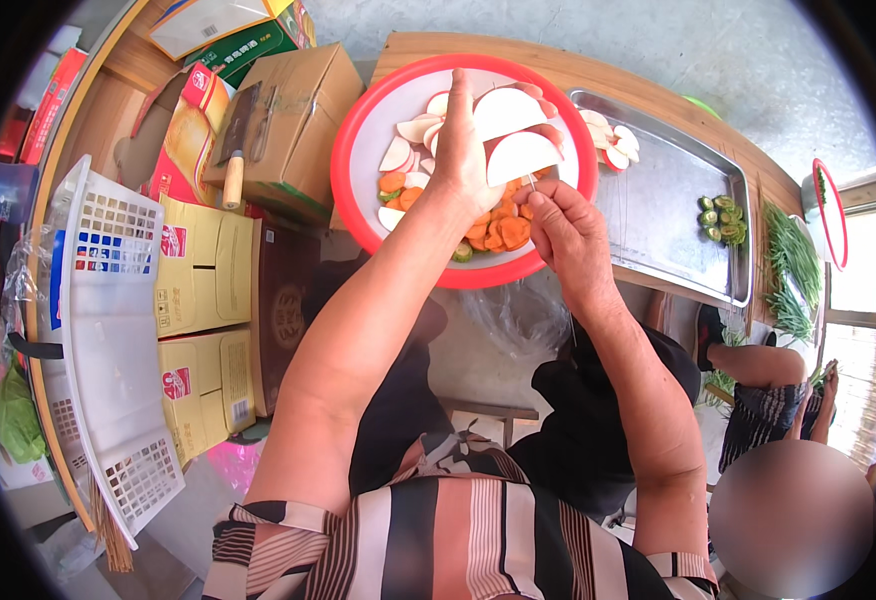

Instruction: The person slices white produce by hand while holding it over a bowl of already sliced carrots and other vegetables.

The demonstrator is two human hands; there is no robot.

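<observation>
My left hand (465, 161) holds two white half-round slices, seemingly radish, with the thumb raised and the fingers behind them; the nearer slice (522, 159) overlaps below the farther slice (509, 112). Between the fingertips of my right hand (569, 229) is a thin needle-like rod (533, 181) at the nearer slice's lower edge. Whether its tip pierces the slice cannot be seen. Both hands are over a red-rimmed basin (344, 161). Inside it lie pink-edged white slices (398, 154), orange carrot slices (511, 232) and a few green slices (462, 252), partly hidden by my hands.
A metal tray (651, 232) on the wooden table holds radish pieces (618, 146) and cucumber-like slices (721, 219). Long green stalks (792, 262) lie beyond. Left are a cleaver (235, 146) on a cardboard box (303, 112) and a white plastic basket (111, 352). Another person (764, 397) sits at right.
</observation>
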